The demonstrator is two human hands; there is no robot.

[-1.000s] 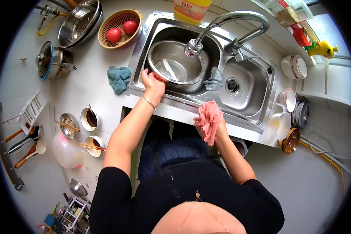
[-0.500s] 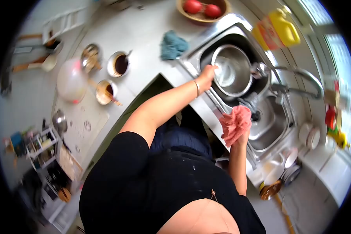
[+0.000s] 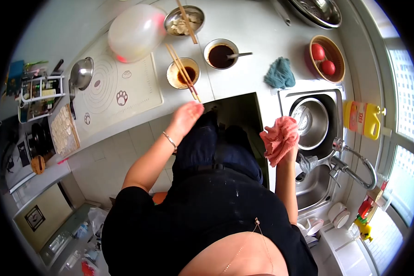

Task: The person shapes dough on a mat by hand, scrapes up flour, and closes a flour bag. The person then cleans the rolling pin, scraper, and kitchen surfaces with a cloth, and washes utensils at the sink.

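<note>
My left hand (image 3: 187,118), a bracelet at its wrist, is held out in front of the counter edge. Its fingers are loosely stretched and it holds nothing. Closest to it is a bowl of dark sauce (image 3: 175,79) with chopsticks (image 3: 183,69) laid across. A second bowl of dark liquid (image 3: 217,58) holds a spoon (image 3: 240,55). My right hand (image 3: 290,155) is closed on a crumpled pink cloth (image 3: 279,140), which hides most of the fingers. Beside the cloth is the double sink (image 3: 284,99), with a metal basin (image 3: 324,115) in its far compartment.
A teal cloth (image 3: 280,73) and a basket (image 3: 339,76) of tomatoes lie beyond the sink. A faucet (image 3: 354,172) and yellow jug (image 3: 362,119) stand to the right. On the left are a translucent rounded bowl (image 3: 135,34), a marked mat (image 3: 142,87) and a metal food bowl (image 3: 198,16).
My left hand has let go of the basin's rim and swung left toward the sauce bowls. The view has turned left. My right hand still has the pink cloth.
</note>
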